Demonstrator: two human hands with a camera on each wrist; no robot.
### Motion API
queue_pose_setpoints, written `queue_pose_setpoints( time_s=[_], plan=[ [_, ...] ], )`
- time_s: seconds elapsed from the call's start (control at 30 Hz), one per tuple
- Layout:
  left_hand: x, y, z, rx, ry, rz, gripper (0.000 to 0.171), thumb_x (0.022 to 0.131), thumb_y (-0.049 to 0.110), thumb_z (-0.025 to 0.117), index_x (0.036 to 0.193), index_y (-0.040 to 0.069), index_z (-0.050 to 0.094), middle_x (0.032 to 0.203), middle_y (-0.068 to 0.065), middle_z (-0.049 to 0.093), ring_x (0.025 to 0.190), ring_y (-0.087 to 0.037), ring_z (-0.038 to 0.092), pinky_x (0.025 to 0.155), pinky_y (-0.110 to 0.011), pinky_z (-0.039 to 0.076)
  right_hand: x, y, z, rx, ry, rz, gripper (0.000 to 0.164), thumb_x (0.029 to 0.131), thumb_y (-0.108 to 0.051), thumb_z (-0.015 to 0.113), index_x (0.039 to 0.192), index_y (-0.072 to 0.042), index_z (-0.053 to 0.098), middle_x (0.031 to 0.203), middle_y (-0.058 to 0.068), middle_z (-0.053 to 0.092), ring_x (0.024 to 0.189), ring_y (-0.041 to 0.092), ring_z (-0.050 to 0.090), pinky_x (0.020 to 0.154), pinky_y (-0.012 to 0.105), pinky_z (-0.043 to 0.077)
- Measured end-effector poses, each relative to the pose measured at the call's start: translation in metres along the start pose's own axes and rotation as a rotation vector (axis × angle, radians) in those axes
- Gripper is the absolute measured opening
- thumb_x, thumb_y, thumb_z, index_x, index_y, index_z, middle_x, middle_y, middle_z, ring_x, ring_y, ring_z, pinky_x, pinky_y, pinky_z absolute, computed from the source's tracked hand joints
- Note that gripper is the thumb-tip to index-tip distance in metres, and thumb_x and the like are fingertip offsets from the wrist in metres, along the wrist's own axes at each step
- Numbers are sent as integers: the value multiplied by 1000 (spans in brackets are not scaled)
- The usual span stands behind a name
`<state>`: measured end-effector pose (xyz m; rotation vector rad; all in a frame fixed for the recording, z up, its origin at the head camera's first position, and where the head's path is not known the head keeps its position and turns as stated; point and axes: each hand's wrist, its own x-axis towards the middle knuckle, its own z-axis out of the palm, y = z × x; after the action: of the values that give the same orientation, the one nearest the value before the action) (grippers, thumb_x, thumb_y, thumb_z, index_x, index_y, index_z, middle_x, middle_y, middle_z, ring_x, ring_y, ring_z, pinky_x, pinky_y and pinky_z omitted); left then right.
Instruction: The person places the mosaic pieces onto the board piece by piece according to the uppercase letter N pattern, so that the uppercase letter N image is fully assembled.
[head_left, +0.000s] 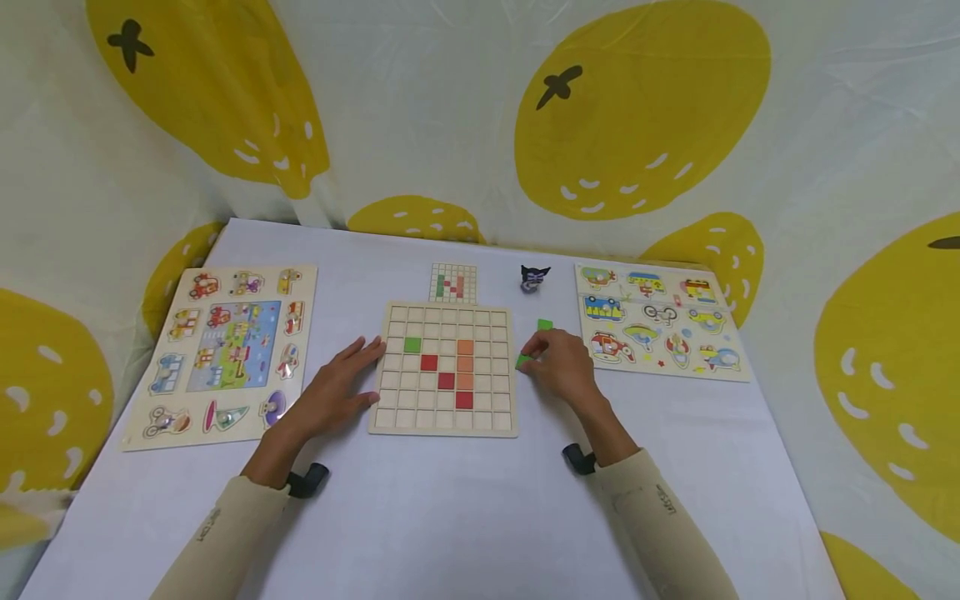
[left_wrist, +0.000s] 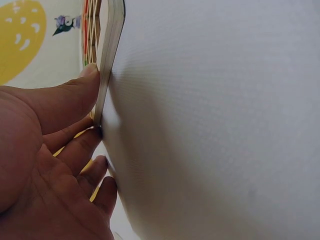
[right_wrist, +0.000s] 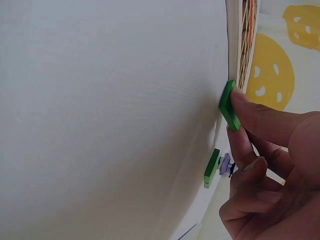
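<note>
A wooden grid board (head_left: 397,418) lies flat in the middle of the table. On it sit one green tile (head_left: 412,344), a diagonal of red tiles (head_left: 446,381) and a column of orange tiles (head_left: 465,364). My left hand (head_left: 330,398) touches the board's left edge with thumb and fingertips, fingers fairly straight. Just off the right edge, my right hand (head_left: 564,365) pinches a green square tile (right_wrist: 228,106) between thumb and forefinger. Beyond that hand another green tile (head_left: 545,324) lies on the table. A small pattern card (head_left: 453,283) with coloured squares lies behind the board.
A vehicle peg puzzle (head_left: 307,287) lies at the left, partly under my left forearm in view. A second puzzle board (head_left: 652,369) lies at the right. Behind the loose tile stands a small dark figurine (head_left: 534,279). A lemon-patterned curtain (head_left: 450,100) hangs behind the white table (head_left: 465,517).
</note>
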<state>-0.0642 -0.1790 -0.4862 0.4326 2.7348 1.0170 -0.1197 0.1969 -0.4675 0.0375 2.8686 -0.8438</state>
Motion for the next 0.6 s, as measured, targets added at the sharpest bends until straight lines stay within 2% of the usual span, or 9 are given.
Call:
queue_pose_setpoints(
  time_s=[0.17,0.37,0.6],
  plan=[
    [0,1,-1,-5,-4,2,86,90,3,81,165,8,38,175,-11,33,164,-42,20,128,-67,25,-2,-2,-4,30,12,-31,13,86,-17,87,94,-20,77,84,1,70,83,23,62,68,34,43],
    [0,2,-1,0,-6,-1,86,91,3,81,165,8,38,175,-12,33,164,-43,20,128,-67,26,-4,-5,-3,93,21,-88,14,87,-16,87,98,-20,78,82,1,70,79,22,59,65,33,42],
    [0,2,-1,-1,-5,-5,86,90,3,81,165,8,38,175,-11,32,165,-42,19,129,-66,25,-9,-20,4,154,32,-101,14,88,-18,87,96,-20,76,82,-1,71,68,20,53,58,32,38]
  ],
)
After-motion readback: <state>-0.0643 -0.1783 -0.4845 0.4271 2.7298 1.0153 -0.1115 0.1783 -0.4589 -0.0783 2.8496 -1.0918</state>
